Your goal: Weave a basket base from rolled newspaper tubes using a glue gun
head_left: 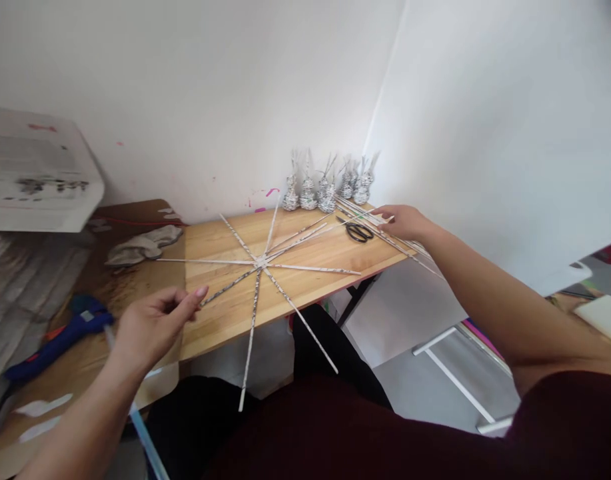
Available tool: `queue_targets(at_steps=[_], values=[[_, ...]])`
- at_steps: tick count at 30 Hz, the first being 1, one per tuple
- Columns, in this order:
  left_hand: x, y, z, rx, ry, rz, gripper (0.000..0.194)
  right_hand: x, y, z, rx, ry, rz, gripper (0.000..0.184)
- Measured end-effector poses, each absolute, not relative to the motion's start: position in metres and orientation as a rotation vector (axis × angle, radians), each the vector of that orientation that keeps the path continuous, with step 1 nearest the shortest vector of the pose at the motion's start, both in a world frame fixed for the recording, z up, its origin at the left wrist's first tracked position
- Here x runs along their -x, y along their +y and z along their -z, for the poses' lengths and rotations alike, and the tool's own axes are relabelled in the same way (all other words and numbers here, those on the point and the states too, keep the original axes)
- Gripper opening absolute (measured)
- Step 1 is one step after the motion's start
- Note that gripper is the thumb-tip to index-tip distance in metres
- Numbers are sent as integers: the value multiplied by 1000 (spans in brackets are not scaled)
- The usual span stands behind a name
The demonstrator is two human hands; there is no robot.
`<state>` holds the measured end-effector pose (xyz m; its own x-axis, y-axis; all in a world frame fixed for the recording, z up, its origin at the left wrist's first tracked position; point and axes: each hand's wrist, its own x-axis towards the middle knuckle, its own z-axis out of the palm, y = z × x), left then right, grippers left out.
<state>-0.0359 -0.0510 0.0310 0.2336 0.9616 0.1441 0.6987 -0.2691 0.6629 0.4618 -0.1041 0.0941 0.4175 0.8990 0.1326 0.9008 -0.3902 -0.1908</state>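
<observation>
Here, my left hand (152,323) seemingly pinches a spoke (230,285) of the paper-stick star (260,263); my right hand (406,223) pinches a stick (352,219) near the scissors (359,232).

The table (205,243) is smooth, pale wood; matt printed paper forms the crossed sticks (288,300) at centre frame.

Light soft, fairly bright, source out of view; walls (225,100) pale grey-white, dim toward the top right corner; shadow faint on the counter (210,243); lap dark, detail lost; wide-angle stretch and smeary blur at left edge.
</observation>
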Motion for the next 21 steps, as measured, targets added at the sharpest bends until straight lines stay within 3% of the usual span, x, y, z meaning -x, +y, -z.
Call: queue_targets(at_steps=[2, 6, 10, 21], values=[[29, -45, -26, -2238, 1308, -920, 40, -435, -100, -80, 2245, -1743, -102, 47], [5, -29, -11, -2439, 1023, -946, 41, -374, -89, -56, 1979, -1954, -323, 22], [-20, -10, 2, -2519, 956, -873, 33, -324, -72, -34, 1800, -2049, -433, 16], [-77, 35, 20, -2469, 1024, -768, 35, -304, -18, 1, 1670, -2104, -159, 17]])
